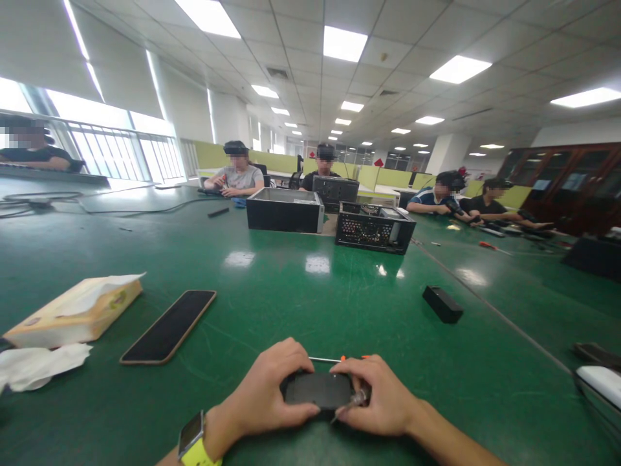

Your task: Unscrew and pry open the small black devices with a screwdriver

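A flat black rectangular case is held level between both hands, low in the middle of the view. My left hand, with a watch on a yellow strap at its wrist, grips the case's left end between thumb and fingers. At the right end, my right hand grips the case and also holds a small metallic tool, which looks like a small screwdriver. Its thin tip points down and left, beside the case. Just behind the hands lies a screwdriver with a metal shaft and orange parts, partly hidden.
Left of my hands lie a phone, a tissue pack and crumpled tissue. A small black box is at right on the green table. Two open computer cases stand farther back. Several people sit around.
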A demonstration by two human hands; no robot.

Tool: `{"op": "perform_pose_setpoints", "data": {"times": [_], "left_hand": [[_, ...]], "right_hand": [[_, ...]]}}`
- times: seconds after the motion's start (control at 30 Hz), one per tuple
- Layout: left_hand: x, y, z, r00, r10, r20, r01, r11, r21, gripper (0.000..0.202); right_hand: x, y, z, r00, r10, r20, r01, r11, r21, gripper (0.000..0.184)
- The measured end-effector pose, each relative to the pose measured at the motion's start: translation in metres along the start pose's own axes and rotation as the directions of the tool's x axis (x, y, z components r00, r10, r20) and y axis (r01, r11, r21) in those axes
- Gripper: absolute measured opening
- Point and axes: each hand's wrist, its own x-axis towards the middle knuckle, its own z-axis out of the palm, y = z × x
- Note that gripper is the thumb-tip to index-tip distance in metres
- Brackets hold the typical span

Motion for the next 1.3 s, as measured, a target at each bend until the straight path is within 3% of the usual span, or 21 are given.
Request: {"op": "perform_pose_setpoints", "data": {"times": [0.27, 0.53, 0.9, 1.3], "left_hand": [[-0.0011, -0.0013, 0.0033, 1.000, -0.028, -0.009, 0.028, 0.999, -0.016, 0.029], [-0.0010, -0.0015, 0.0022, 0.999, -0.012, -0.030, 0.011, 1.000, -0.004, 0.031], [0.0008, 0.0008, -0.0015, 0.996, 0.062, -0.064, -0.059, 0.997, 0.052, 0.033], [0.0008, -0.0001, -0.0033, 0.999, 0.029, -0.015, -0.028, 0.999, 0.045, 0.047]], "right_hand": [[-0.0007, 0.0009, 0.0055, 0.998, 0.002, -0.057, -0.001, 1.000, 0.024, 0.040], [-0.0012, 0.0023, 0.0073, 0.982, -0.122, -0.146, 0.122, 0.992, -0.010, 0.046], [0.0000, 0.0040, 0.0016, 0.989, -0.129, -0.072, 0.128, 0.992, -0.008, 0.047], [0.0006, 0.0050, 0.0045, 0.995, -0.082, -0.058, 0.082, 0.997, -0.002, 0.042]]}}
